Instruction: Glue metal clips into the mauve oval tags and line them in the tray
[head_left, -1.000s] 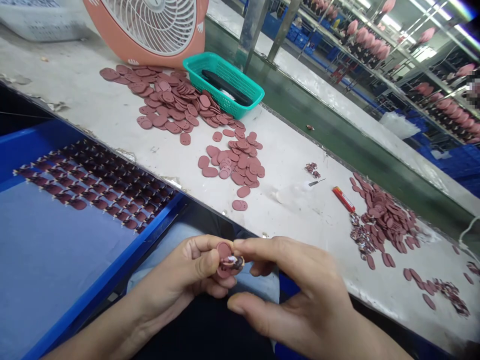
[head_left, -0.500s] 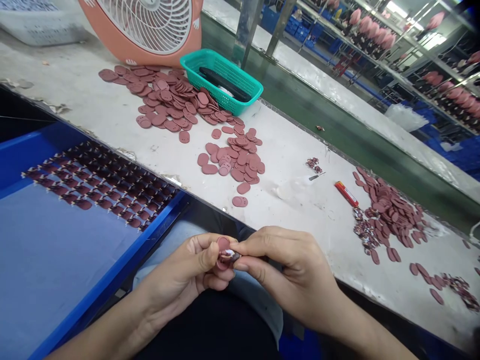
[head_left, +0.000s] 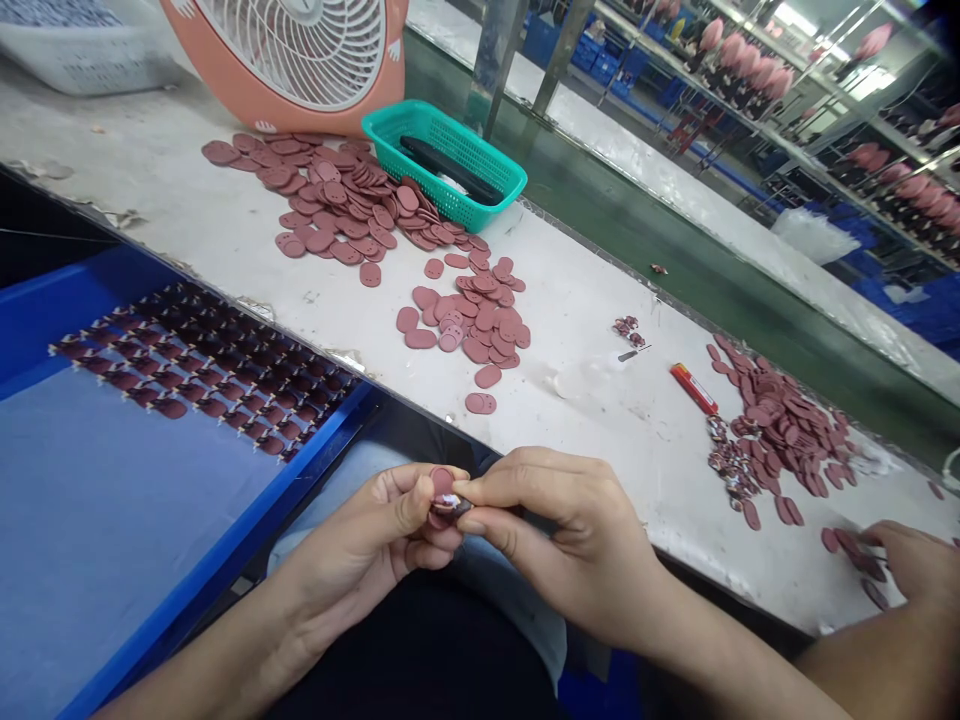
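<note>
Head view.

Left hand (head_left: 375,545): at 6 o'clock of the frame, below the tabletop edge, above the lap. Fingers curled, thumb and forefinger pinching a maroon oval piece (head_left: 442,482).

Right hand (head_left: 570,540): at 3 o'clock of the left hand, fingertips touching it. Thumb and forefinger pressed together on the same maroon oval piece, with a small shiny part (head_left: 452,508) just under it; remaining fingers folded.

Blue tray (head_left: 225,560): at 9 o'clock of the hands. Inside, rows of dark maroon pieces (head_left: 210,370) along the far wall.

Tabletop (head_left: 585,300): white, worn, running from 10 o'clock to 4 o'clock.

- Near pile of ovals (head_left: 472,325): at 12 o'clock of the hands, with one stray oval (head_left: 480,403) at the pile's 6 o'clock.
- Far pile of ovals (head_left: 337,200): at 11 o'clock, touching the teal basket.
- Teal basket (head_left: 450,160): at 12 o'clock, with a dark long item inside.
- Fan (head_left: 300,50): salmon-coloured, at 11 o'clock, behind the far pile.
- Red stick-shaped item (head_left: 694,388): at 2 o'clock of the hands.
- Right pile of ovals (head_left: 780,430): just beside the red item, at its 3 o'clock.

Co-worker's hand (head_left: 911,565): at 4 o'clock of the frame, resting on loose ovals at the tabletop edge.
</note>
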